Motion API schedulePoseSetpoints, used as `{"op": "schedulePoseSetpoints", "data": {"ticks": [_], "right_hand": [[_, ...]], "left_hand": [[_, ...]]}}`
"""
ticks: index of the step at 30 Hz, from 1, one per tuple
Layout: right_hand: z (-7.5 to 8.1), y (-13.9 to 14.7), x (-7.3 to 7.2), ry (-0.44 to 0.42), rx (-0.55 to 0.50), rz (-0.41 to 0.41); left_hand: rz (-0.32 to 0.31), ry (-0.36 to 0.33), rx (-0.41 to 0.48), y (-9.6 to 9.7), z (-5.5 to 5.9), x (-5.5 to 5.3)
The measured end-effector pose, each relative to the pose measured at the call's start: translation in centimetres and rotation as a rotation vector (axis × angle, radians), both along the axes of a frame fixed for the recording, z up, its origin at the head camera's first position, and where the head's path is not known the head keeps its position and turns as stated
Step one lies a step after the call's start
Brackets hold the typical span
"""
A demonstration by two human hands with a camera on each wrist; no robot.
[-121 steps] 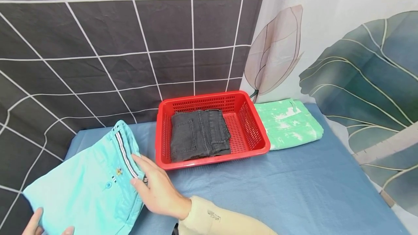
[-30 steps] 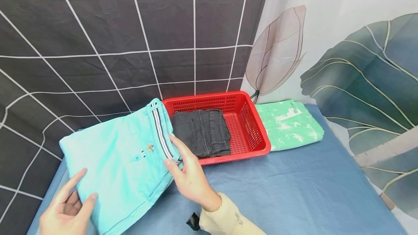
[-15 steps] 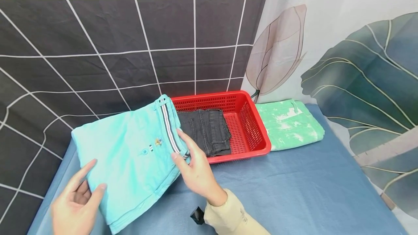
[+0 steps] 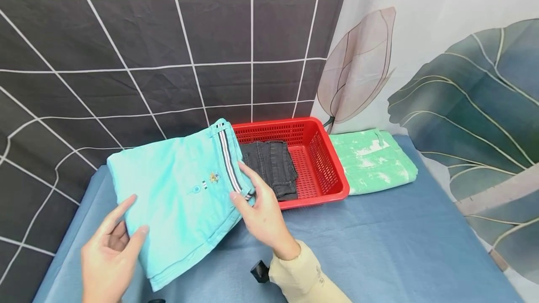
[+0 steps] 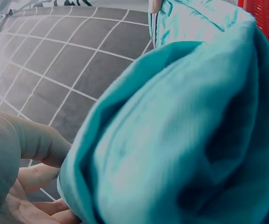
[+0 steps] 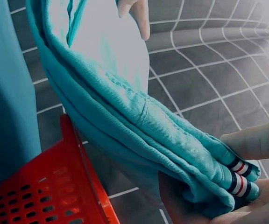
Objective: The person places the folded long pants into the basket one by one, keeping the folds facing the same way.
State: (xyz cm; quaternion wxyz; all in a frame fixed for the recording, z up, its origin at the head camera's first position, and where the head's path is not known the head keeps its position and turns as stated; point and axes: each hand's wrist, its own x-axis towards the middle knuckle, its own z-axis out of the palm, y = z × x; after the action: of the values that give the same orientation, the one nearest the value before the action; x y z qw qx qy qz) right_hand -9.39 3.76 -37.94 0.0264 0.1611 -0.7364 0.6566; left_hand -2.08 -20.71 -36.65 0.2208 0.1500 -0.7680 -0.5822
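Note:
Folded turquoise pants [image 4: 177, 209] with a striped waistband are held up at a tilt by both hands. My right hand [image 4: 265, 219] pinches the waistband end, thumb on top; in the right wrist view its fingers pass under the stacked layers [image 6: 172, 149]. At the other end my left hand [image 4: 109, 256] grips the folded edge between thumb and fingers, as the left wrist view shows up close. The pants overlap the left side of a red basket [image 4: 324, 167] in the head view. Folded dark grey jeans [image 4: 269, 167] lie inside that basket, partly hidden behind the pants.
A folded green-and-white garment [image 4: 372, 162] lies just right of the basket on the blue-covered surface [image 4: 379, 247]. Behind stand a dark gridded curtain [image 4: 219, 27] and a white curtain [image 4: 421, 60] with leaf prints. A small black device [image 4: 259, 271] sits at my right wrist.
Both hands have carried the pants from the lower left up and rightward, toward the basket. The pants now cover the basket's left side. Basket, jeans and green garment stay put.

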Motion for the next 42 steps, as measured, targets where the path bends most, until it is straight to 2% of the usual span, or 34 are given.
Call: {"op": "schedulePoseSetpoints", "data": {"ticks": [7,15,22,33,42], "right_hand": [[-0.1,0.6,-0.2,-0.035,0.008,-0.026],[-0.2,1.0,-0.5,-0.010,0.002,-0.051],[0.0,1.5,-0.8,-0.007,-0.008,-0.062],[0.3,2.3,-1.1,-0.032,-0.057,-0.074],[0.7,3.1,-1.5,-0.068,-0.114,-0.087]], "left_hand": [[-0.033,0.023,0.034,0.5,0.1,-0.4],[-0.035,0.031,0.059,0.9,0.1,-0.9],[-0.056,0.071,0.110,1.4,0.0,-1.4],[-0.099,0.033,0.049,2.0,0.2,-2.2],[-0.171,0.072,0.024,2.4,0.4,-3.3]]}}
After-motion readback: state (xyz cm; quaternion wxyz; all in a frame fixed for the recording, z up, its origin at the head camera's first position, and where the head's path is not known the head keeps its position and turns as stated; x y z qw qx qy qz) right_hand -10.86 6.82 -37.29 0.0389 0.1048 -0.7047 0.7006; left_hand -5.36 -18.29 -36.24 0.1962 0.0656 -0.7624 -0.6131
